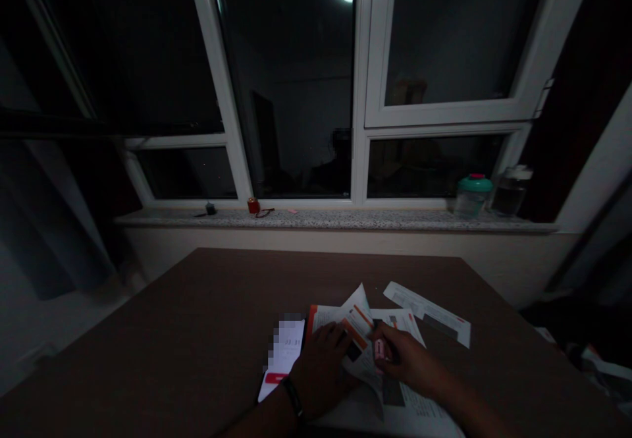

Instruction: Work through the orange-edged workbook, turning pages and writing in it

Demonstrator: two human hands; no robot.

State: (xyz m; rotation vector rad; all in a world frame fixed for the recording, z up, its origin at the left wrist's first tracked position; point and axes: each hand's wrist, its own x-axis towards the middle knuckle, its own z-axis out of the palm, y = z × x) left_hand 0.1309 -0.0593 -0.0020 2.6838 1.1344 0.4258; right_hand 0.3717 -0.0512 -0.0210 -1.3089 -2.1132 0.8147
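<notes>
Spreading beneath my hands, the dark-brown counter [172, 346] carries white-and-orange printed paper sheets [366, 362], my left hand [323, 359] resting on a curled-up one; its grip I cannot tell. Left lies a lit rectangular phone [286, 359]; far right, a narrow white paper strip [428, 315]. My right hand [409, 360] wraps a small pink tool [380, 349] beside the curled sheet.

At the left fingers [334, 334], the white orange-striped sheet [364, 319] looks matt paper; beyond them, the flat brown table [237, 306] seems smooth, wood-like.
</notes>
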